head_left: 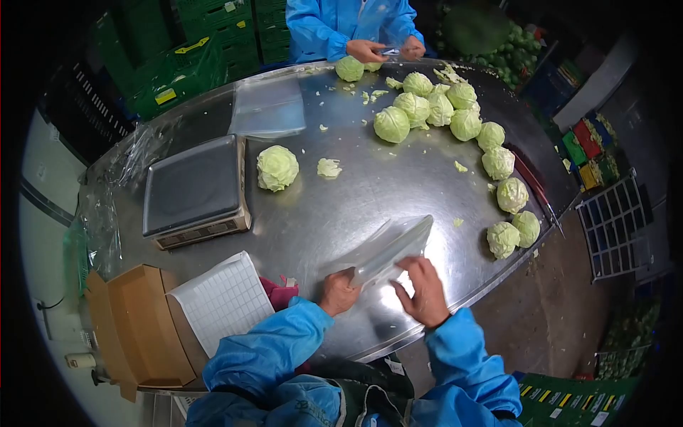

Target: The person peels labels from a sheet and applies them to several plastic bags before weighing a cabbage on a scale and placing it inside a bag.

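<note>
A clear plastic bag (395, 252) is held above the near part of the metal table (341, 206). My left hand (339, 290) is closed on its lower left end. At the bag's right side is my right hand (423, 290), thumb and fingers apart, with the index fingertip at the plastic; whether it grips the film is unclear. One cabbage (277, 168) sits beside the weighing scale (192, 185), with a loose leaf (329, 169) to its right. Several more cabbages (391, 124) form a curved row along the far and right side.
A stack of flat bags (268, 107) lies behind the scale. An open cardboard box (146, 324) and label sheets (224, 302) are at the near left. Across the table a co-worker's hands (366, 50) hold plastic. A red-handled tool (530, 178) lies at the right edge.
</note>
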The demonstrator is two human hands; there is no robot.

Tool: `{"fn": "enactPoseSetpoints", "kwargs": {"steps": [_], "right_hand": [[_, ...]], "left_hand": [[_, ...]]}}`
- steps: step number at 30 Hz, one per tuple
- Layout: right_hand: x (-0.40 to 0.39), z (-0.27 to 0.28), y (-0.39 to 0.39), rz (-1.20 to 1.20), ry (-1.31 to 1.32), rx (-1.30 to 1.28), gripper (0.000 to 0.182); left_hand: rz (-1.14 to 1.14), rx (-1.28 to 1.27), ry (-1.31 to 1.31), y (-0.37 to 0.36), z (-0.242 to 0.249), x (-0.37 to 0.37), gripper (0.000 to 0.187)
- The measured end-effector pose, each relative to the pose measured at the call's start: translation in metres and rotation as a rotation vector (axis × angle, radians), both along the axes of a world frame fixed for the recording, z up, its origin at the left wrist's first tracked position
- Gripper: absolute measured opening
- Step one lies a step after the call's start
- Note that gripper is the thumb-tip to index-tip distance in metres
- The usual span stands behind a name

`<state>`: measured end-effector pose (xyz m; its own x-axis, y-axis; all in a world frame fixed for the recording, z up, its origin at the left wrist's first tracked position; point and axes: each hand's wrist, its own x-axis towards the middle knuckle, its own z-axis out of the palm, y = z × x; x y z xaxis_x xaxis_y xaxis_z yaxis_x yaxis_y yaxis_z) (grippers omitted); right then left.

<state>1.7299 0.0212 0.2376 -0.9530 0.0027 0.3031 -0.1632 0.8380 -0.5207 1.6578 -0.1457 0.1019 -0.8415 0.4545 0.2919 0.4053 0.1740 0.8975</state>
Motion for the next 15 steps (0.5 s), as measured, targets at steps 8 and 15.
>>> {"fn": "enactPoseSetpoints", "kwargs": {"steps": [8,15], "right_hand": [[-0.057,-0.004,0.044,0.301,-0.376,0.391,0.039],[-0.063,0.044,0.027,0.496,-0.751,0.202,0.020]], "left_hand": [[-0.144,-0.080,0.113,-0.006,0.022,-0.006,0.019],[-0.259,-0.079,-0.288,-0.026,0.052,-0.001,0.035]]}}
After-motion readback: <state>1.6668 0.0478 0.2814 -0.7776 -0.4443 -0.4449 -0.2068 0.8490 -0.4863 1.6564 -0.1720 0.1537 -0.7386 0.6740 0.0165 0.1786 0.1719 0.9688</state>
